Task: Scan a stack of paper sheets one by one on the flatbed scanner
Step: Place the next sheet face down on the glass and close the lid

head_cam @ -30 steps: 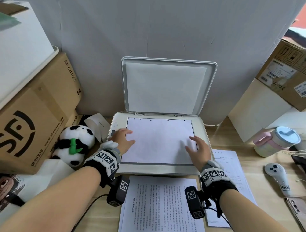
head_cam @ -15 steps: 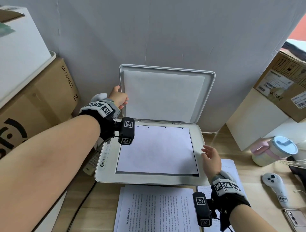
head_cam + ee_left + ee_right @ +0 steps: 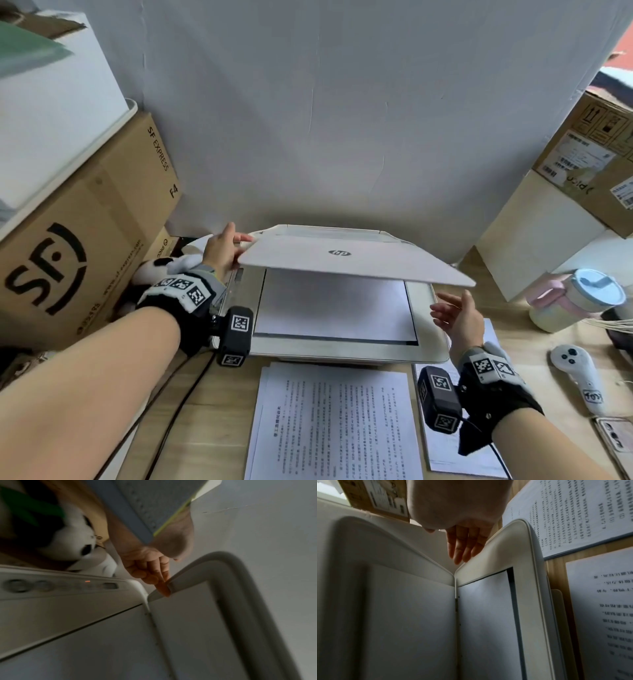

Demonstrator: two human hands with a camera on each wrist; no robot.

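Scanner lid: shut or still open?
Partly open. The lid hangs tilted above the sheet on the glass, gap visible; left hand holds its left edge.

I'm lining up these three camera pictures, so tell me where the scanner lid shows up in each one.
Head: the scanner lid sits mid-frame, half lowered over the sheet on the glass, its left corner pinched by the left hand.
Left wrist: the lid's underside fills the lower right.
Right wrist: the underside fills the left half.
Shared landmark: the hinge seam between lid and scanner.
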